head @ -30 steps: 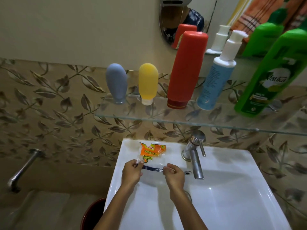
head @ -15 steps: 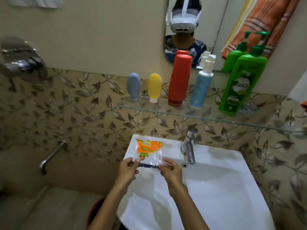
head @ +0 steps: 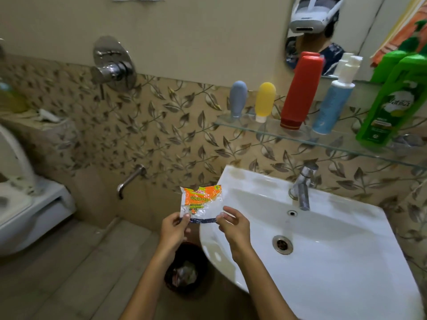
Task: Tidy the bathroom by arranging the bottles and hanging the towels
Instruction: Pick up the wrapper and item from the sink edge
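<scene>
Room: tiled bathroom with a leaf-pattern wall; a toilet (head: 27, 204) sits at the left, a shower mixer (head: 114, 63) on the wall.
Sink: white basin (head: 323, 250) at the right, its tap (head: 302, 188) at the back rim, a mirror (head: 328, 31) above.
Shelf: glass shelf (head: 265, 131) over the sink.
Bottles: five stand in a row on the shelf — grey tube (head: 238, 98), yellow tube (head: 265, 101), red bottle (head: 301, 92), blue pump bottle (head: 332, 102), green bottle (head: 392, 105). They look already arranged.
Towel: an orange striped one (head: 402, 26) shows at the upper right, partly as a reflection; whether it hangs properly cannot be told.
Bin: a dark bin (head: 186, 269) on the floor beneath the hands, with rubbish in it.
Change: a second ago the wrapper was held over the sink; it is now out past the left rim, above the bin. It is probably about to be thrown away.
Wrapper: scrub pad wrapper (head: 201, 202), apparently empty, held upright.
Left hand (head: 173, 229): pinches the wrapper's lower left corner.
Right hand (head: 233, 225): fingertips pinch the lower right corner.
</scene>
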{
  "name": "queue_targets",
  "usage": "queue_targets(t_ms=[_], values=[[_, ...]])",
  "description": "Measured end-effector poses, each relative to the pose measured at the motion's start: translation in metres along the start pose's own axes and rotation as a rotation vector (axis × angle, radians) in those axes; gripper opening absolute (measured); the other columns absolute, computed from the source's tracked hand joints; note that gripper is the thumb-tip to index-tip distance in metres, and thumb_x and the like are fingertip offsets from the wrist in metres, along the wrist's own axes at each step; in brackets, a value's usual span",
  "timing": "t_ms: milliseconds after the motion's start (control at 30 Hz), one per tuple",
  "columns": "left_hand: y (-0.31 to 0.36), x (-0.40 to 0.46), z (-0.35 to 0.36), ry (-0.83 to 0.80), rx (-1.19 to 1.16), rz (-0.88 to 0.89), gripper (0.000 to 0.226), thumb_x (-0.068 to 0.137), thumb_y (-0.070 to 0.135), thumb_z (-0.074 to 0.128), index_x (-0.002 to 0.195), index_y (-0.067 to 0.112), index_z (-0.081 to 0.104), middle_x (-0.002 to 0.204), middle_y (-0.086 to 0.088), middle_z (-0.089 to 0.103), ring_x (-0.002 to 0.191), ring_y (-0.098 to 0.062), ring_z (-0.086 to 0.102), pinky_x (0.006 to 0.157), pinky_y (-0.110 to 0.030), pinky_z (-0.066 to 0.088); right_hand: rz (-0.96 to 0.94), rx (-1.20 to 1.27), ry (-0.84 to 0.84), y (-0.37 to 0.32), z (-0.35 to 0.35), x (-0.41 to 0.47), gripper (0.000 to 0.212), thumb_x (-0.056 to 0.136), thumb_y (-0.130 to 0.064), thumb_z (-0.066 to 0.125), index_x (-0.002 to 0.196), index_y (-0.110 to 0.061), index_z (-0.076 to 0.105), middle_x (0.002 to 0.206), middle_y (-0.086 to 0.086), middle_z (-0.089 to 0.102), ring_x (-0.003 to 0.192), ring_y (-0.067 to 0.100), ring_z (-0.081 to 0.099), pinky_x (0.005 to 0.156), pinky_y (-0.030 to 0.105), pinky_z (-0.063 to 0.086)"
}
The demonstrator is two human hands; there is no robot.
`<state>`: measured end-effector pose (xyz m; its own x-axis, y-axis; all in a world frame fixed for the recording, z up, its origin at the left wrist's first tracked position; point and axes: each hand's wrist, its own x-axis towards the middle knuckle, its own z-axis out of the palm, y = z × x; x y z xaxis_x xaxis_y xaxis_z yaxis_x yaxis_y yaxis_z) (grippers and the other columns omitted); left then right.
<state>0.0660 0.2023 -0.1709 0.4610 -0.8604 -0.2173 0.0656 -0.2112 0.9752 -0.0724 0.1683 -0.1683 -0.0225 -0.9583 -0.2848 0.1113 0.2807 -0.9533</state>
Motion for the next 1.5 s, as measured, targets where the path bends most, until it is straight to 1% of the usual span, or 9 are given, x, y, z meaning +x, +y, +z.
queue_targets(t_ms=[133, 267, 433, 767, 967, 1133, 1267, 1400, 1500], values=[[-0.004, 0.007, -0.027, 0.066, 0.005, -0.017, 0.016, 0.094, 0.018, 0.054, 0.079, 0.012, 0.056, 0.073, 0.0, 0.054, 0.06, -0.011, 0.051, 0.05, -0.023, 0.04, -0.011, -0.052, -0.026, 0.008, 0.032, 0.0, 0.033, 0.084, -0.005, 0.067, 0.116, -0.012, 0.06, 0.111, 0.006, 0.059, 0.103, 0.019, 0.057, 0.075, 0.026, 0.051], [-0.011, 0.022, -0.054, 0.123, -0.031, -0.046, 0.012, 0.094, 0.016, 0.055, 0.089, 0.006, 0.057, 0.075, -0.001, 0.054, 0.061, -0.012, 0.051, 0.037, -0.012, 0.042, -0.008, -0.071, -0.034, 0.02, 0.065, 0.007, 0.027, 0.084, -0.007, 0.067, 0.104, -0.023, 0.058, 0.102, -0.005, 0.057, 0.092, 0.009, 0.055, 0.061, 0.012, 0.046], [-0.024, 0.054, -0.087, 0.148, -0.023, -0.096, 0.013, 0.092, 0.017, 0.059, 0.082, 0.009, 0.057, 0.072, -0.004, 0.053, 0.059, -0.012, 0.049, 0.05, -0.023, 0.034, 0.025, -0.054, -0.038, 0.036, 0.106, 0.022, 0.03, 0.083, -0.002, 0.067, 0.104, -0.021, 0.058, 0.089, -0.007, 0.064, 0.077, -0.002, 0.06, 0.057, 0.007, 0.047], [-0.055, 0.137, -0.147, 0.108, 0.029, -0.217, 0.01, 0.084, 0.017, 0.069, 0.086, 0.013, 0.06, 0.076, -0.003, 0.062, 0.065, -0.015, 0.053, 0.055, -0.027, 0.04, 0.158, 0.002, 0.048, 0.083, 0.175, 0.059, 0.035, 0.082, 0.004, 0.065, 0.115, -0.008, 0.058, 0.093, 0.002, 0.065, 0.082, 0.012, 0.064, 0.081, 0.028, 0.054], [-0.087, 0.176, -0.155, 0.039, 0.051, -0.282, 0.01, 0.085, 0.009, 0.067, 0.078, 0.015, 0.062, 0.072, -0.004, 0.063, 0.059, -0.012, 0.05, 0.051, -0.021, 0.036, 0.241, -0.036, 0.157, 0.116, 0.18, 0.084, 0.031, 0.085, 0.009, 0.06, 0.115, 0.003, 0.057, 0.111, 0.022, 0.064, 0.088, 0.021, 0.06, 0.069, 0.018, 0.05], [-0.129, 0.197, -0.145, -0.015, 0.088, -0.342, 0.003, 0.085, 0.002, 0.064, 0.088, 0.003, 0.063, 0.07, -0.006, 0.062, 0.058, -0.012, 0.052, 0.037, -0.012, 0.038, 0.318, -0.106, 0.211, 0.152, 0.168, 0.107, 0.032, 0.084, 0.008, 0.062, 0.115, 0.008, 0.058, 0.114, 0.027, 0.063, 0.093, 0.024, 0.059, 0.078, 0.029, 0.052], [-0.175, 0.215, -0.132, -0.02, 0.14, -0.368, 0.014, 0.085, -0.001, 0.064, 0.097, -0.007, 0.064, 0.075, -0.009, 0.061, 0.061, -0.013, 0.053, 0.048, -0.015, 0.04, 0.385, -0.119, 0.28, 0.193, 0.157, 0.126, 0.031, 0.081, 0.007, 0.066, 0.111, 0.01, 0.06, 0.106, 0.027, 0.067, 0.083, 0.02, 0.062, 0.066, 0.021, 0.05], [-0.237, 0.235, -0.122, -0.039, 0.177, -0.404, 0.02, 0.084, -0.005, 0.063, 0.104, -0.011, 0.063, 0.087, -0.015, 0.063, 0.063, -0.014, 0.054, 0.046, -0.008, 0.044, 0.447, -0.134, 0.279, 0.252, 0.146, 0.151, 0.035, 0.079, 0.017, 0.061, 0.113, 0.021, 0.054, 0.068, 0.008, 0.072, 0.056, -0.005, 0.063, 0.059, 0.008, 0.049], [-0.29, 0.245, -0.117, -0.048, 0.201, -0.436, 0.019, 0.084, -0.003, 0.064, 0.103, -0.007, 0.065, 0.099, -0.025, 0.066, 0.065, -0.013, 0.057, 0.051, -0.009, 0.047, 0.43, -0.158, 0.29, 0.304, 0.14, 0.165, 0.034, 0.077, 0.02, 0.062, 0.11, 0.023, 0.055, 0.101, 0.035, 0.065, 0.06, -0.003, 0.063, 0.064, 0.01, 0.048]])
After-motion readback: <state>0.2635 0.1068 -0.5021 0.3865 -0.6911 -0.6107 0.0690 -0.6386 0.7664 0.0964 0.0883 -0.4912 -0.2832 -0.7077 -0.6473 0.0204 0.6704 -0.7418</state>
